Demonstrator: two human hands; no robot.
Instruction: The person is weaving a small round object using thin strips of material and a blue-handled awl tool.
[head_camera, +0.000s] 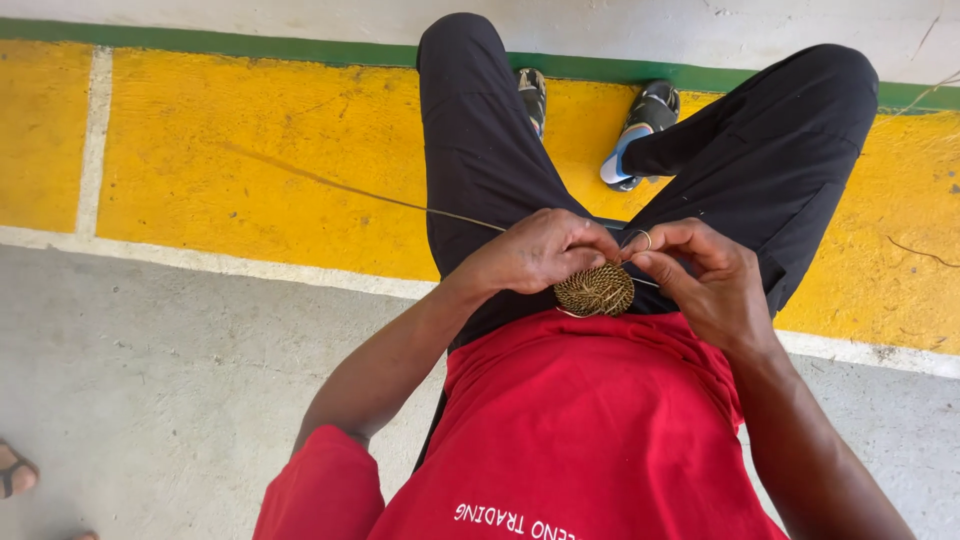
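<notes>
My left hand (540, 250) grips the top edge of a small round woven disc (596, 291) of coiled brown fibre, held over my lap. My right hand (700, 275) pinches a thin strand looped at the disc's upper right edge (640, 240). A long thin fibre strand (340, 186) runs from under my left hand out to the left over the yellow floor. Both hands touch the disc, which is partly hidden by my left fingers.
I sit in a red shirt (580, 430) and black trousers (480, 150), feet in dark shoes (640, 125) ahead. The floor is grey concrete (180, 370) with a yellow painted band (260, 140) and a green stripe. Another person's sandalled foot (12, 472) shows at bottom left.
</notes>
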